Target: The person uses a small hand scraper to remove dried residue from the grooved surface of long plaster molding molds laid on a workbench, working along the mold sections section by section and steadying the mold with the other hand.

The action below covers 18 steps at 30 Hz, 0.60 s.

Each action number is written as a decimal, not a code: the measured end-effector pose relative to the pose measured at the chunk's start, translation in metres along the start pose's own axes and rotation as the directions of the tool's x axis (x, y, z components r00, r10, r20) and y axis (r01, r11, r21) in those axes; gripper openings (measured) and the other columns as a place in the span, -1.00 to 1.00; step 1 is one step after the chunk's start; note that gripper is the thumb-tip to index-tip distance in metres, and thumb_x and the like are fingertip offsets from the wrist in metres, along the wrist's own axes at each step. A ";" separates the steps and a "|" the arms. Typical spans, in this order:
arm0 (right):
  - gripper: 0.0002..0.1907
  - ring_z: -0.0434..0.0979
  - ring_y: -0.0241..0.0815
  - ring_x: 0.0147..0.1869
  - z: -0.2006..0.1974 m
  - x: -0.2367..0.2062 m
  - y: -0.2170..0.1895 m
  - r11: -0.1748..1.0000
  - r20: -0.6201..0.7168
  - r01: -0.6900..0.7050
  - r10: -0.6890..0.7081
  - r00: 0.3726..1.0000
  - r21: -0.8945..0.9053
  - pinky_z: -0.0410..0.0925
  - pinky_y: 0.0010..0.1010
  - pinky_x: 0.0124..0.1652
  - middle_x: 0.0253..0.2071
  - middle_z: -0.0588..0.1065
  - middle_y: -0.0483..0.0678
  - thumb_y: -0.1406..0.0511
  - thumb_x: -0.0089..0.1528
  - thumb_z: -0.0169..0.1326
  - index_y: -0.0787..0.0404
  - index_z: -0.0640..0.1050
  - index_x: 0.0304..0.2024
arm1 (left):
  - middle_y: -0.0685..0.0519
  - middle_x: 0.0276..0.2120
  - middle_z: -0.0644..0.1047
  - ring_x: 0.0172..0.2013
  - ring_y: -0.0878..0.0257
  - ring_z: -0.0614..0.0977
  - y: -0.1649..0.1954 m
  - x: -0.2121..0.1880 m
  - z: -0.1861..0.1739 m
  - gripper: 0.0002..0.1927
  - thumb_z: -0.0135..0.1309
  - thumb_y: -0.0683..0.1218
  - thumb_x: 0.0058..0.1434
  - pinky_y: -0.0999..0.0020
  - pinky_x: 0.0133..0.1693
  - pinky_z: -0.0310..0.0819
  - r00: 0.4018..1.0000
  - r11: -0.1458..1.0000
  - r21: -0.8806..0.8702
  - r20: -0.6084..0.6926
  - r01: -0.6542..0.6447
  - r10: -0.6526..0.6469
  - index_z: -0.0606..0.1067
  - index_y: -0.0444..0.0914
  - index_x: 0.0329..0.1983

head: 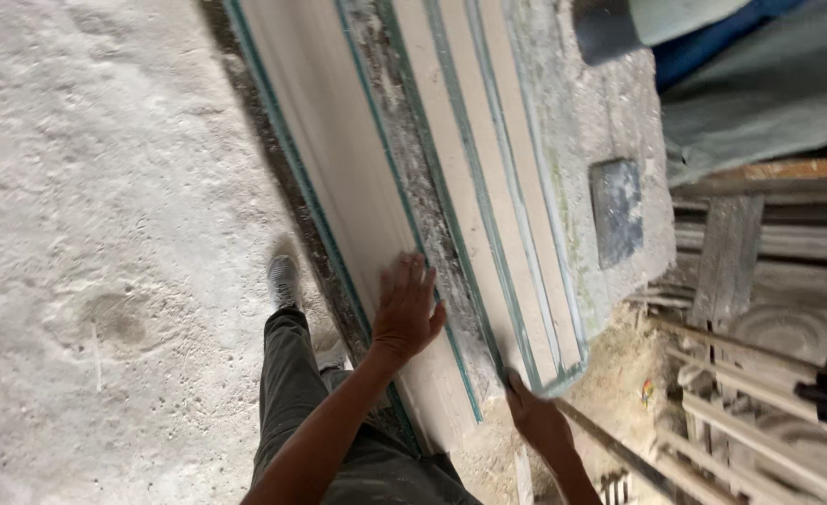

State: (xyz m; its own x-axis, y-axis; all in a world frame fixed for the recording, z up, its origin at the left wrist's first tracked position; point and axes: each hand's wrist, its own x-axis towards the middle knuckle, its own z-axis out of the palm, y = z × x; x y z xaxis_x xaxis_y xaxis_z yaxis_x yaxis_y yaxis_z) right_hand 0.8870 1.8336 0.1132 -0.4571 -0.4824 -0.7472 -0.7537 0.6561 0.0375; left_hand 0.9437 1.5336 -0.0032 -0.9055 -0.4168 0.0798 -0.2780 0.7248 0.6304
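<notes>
Several long pale boards [339, 159] with green edges lie stacked side by side, running away from me. My left hand [406, 309] rests flat, fingers spread, on the near end of the widest board. My right hand [537, 418] grips the near end of the narrower boards [498, 187] from below, at their corner. Dusty grey crust covers the strip between the two groups of boards.
Dusty white floor [86, 234] spreads to the left, with my dark trouser leg and grey shoe [283, 281] on it. A dark flat block [616, 210] lies on a rough slab at right. Wooden slats and moulded pieces [760, 355] pile at right; a grey-blue tarp [760, 84] hangs above.
</notes>
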 end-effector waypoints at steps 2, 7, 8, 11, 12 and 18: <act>-0.48 0.65 0.20 -0.12 0.034 -0.054 0.016 0.771 0.365 -0.553 0.440 0.821 0.316 0.49 -0.02 -0.11 -0.14 0.66 0.13 -0.03 0.31 -0.04 -0.29 0.41 0.35 | -0.30 0.45 0.19 0.47 -0.23 0.15 0.000 0.000 0.000 -0.40 -0.10 0.16 0.38 -0.29 0.41 -0.12 0.997 0.999 0.037 0.073 -0.015 0.012 0.37 -0.35 0.31; -0.43 0.67 0.20 -0.06 0.061 -0.088 0.040 0.622 0.132 -0.563 0.599 0.790 0.545 0.50 -0.07 -0.10 -0.11 0.64 0.14 0.04 0.32 -0.01 -0.22 0.34 0.40 | -0.31 0.45 0.18 0.47 -0.24 0.13 0.003 -0.003 -0.003 -0.36 -0.14 0.19 0.40 -0.38 0.39 -0.16 0.997 0.993 0.089 0.004 -0.077 0.077 0.35 -0.34 0.36; -0.41 0.66 0.21 -0.08 0.063 -0.084 0.043 0.633 0.033 -0.497 0.598 0.801 0.594 0.50 -0.05 -0.14 -0.11 0.64 0.15 0.07 0.31 0.00 -0.18 0.33 0.41 | -0.30 0.45 0.19 0.47 -0.24 0.14 0.005 -0.004 -0.003 -0.37 -0.13 0.19 0.41 -0.40 0.39 -0.17 0.997 0.993 0.092 0.024 -0.069 0.067 0.35 -0.33 0.35; -0.44 0.67 0.18 -0.14 0.070 -0.071 0.049 0.671 -0.128 -0.328 0.536 0.835 0.665 0.51 -0.05 -0.24 -0.19 0.63 0.19 0.04 0.30 0.01 -0.15 0.37 0.36 | -0.29 0.46 0.20 0.47 -0.23 0.15 0.006 -0.008 -0.001 -0.35 -0.10 0.21 0.41 -0.41 0.39 -0.20 0.997 0.990 0.117 0.005 -0.081 0.081 0.36 -0.32 0.36; -0.43 0.66 0.17 -0.19 0.073 -0.068 0.051 0.749 -0.135 -0.349 0.500 0.855 0.564 0.51 -0.05 -0.25 -0.24 0.61 0.17 0.02 0.32 -0.02 -0.17 0.32 0.39 | -0.28 0.46 0.20 0.47 -0.22 0.15 0.006 -0.009 0.001 -0.35 -0.09 0.21 0.41 -0.42 0.39 -0.20 0.997 0.991 0.109 0.000 -0.079 0.079 0.36 -0.32 0.37; -0.32 0.61 0.26 -0.32 0.061 -0.024 0.061 0.917 -0.139 -0.224 0.282 0.949 0.330 0.48 0.08 -0.34 -0.34 0.55 0.18 0.04 0.36 -0.11 -0.25 0.05 0.51 | -0.25 0.46 0.22 0.48 -0.18 0.15 -0.004 -0.013 0.015 -0.30 -0.06 0.27 0.43 -0.40 0.43 -0.21 0.995 0.985 0.158 -0.062 -0.073 0.084 0.32 -0.31 0.41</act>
State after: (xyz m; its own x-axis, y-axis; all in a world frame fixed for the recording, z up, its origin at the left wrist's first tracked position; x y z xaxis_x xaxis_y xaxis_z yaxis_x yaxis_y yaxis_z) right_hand 0.8812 1.9207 0.0930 -0.7118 -0.3538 -0.6068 -0.4329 0.9013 -0.0177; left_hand 0.9523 1.5442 -0.0185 -0.9039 -0.3878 0.1805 -0.2580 0.8308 0.4932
